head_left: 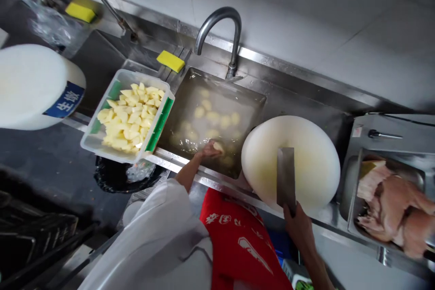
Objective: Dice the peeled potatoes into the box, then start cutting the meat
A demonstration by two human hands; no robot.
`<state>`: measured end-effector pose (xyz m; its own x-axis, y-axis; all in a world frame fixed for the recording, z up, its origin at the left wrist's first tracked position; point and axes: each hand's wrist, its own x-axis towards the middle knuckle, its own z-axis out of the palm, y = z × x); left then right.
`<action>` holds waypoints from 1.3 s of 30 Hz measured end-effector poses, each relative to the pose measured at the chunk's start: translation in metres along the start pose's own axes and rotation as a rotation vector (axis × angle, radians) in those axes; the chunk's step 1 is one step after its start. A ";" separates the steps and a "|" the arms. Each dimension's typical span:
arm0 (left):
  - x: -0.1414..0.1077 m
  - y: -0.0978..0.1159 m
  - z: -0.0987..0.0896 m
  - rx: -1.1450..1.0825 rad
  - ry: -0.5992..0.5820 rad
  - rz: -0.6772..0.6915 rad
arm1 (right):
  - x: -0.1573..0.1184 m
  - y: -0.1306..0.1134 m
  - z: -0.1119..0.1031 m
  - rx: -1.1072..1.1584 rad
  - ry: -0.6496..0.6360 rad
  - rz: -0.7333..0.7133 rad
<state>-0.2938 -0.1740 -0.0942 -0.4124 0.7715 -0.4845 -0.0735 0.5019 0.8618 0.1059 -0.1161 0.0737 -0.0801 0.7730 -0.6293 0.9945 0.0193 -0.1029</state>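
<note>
My left hand is at the front of the water-filled metal basin, its fingers closed around a peeled potato. Several more peeled potatoes lie in the cloudy water behind it. In my right hand is a cleaver, gripped by its handle. The broad blade extends over the round white cutting board, whose surface is wet and carries no food. Left of the basin, a clear plastic tub holds many cut potato pieces.
A curved faucet rises behind the basin, with a yellow sponge nearby. Raw meat fills a metal tray at right. A lined black bin sits below the tub. Another white round block stands at far left.
</note>
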 end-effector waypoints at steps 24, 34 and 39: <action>-0.050 0.101 0.204 0.335 -0.058 0.799 | 0.003 0.057 -0.025 -0.075 -0.010 -0.200; -0.040 0.106 0.243 0.462 -0.060 0.857 | 0.001 0.072 -0.022 -0.046 0.030 -0.105; -0.025 0.106 0.253 0.544 -0.085 0.883 | 0.000 0.062 -0.022 -0.020 -0.022 -0.113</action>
<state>-0.0615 -0.0409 -0.0289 -0.0532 0.9646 0.2585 0.6516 -0.1626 0.7410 0.1687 -0.1009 0.0841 -0.1934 0.7509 -0.6315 0.9801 0.1184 -0.1594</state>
